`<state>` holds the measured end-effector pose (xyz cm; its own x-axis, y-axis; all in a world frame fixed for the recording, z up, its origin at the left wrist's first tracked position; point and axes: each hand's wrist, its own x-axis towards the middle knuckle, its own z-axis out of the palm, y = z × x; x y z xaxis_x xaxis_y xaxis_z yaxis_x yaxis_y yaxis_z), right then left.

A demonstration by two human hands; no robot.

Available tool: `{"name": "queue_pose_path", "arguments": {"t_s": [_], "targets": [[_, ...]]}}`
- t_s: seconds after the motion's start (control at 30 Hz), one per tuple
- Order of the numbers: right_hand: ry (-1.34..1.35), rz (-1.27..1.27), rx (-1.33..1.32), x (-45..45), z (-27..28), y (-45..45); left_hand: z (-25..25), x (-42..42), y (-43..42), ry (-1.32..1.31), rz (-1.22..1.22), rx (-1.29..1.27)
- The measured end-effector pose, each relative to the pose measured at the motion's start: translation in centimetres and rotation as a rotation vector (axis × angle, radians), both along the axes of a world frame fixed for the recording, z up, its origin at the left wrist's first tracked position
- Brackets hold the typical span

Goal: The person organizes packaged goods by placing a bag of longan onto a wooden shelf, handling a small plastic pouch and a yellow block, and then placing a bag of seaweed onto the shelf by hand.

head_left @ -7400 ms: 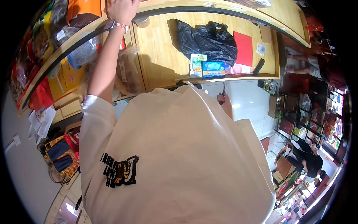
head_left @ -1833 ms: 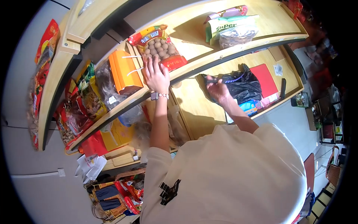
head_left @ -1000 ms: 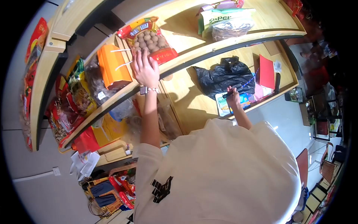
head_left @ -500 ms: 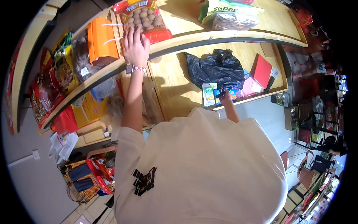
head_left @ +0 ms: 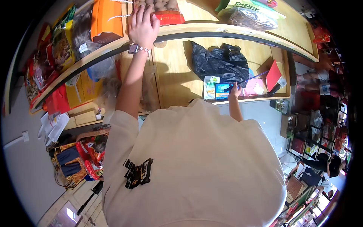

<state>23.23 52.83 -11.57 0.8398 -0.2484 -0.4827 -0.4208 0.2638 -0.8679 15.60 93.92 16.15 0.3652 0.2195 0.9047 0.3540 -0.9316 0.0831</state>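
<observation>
My left hand (head_left: 144,31) rests with extended fingers on the upper shelf's front edge, between an orange gift bag (head_left: 107,19) and a clear-windowed bag of round brown items (head_left: 160,5). My right hand (head_left: 235,90) is closed around the dark handle of a thin rod, over the lower compartment's front. The rod's blue-purple shaft (head_left: 254,77) points right toward a tilted red folder (head_left: 273,75); whether they touch is unclear. Beside that hand lie a blue packet (head_left: 222,92), a white-green pouch (head_left: 210,86), a crumpled black plastic bag (head_left: 219,62) and pink items (head_left: 255,87).
The upper shelf edge (head_left: 211,28) curves above the lower compartment. A "super" bag (head_left: 253,16) stands on it at right. Snack bags (head_left: 62,49) fill the left shelf. A wicker basket (head_left: 70,166) is at lower left. People are at far right, one in black (head_left: 321,165).
Since the view about a second ago, the rod hand has stayed near the blue packet, while the red folder has tilted. The left hand remains at the shelf edge; the whole view has shifted.
</observation>
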Motion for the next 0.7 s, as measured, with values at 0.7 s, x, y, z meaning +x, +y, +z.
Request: {"name": "queue_pose_path", "arguments": {"t_s": [0.7], "targets": [[0.309, 1.169, -0.023, -8.3, 2.4, 6.3, 3.2, -1.4, -2.8, 0.038, -0.05, -0.1]]}}
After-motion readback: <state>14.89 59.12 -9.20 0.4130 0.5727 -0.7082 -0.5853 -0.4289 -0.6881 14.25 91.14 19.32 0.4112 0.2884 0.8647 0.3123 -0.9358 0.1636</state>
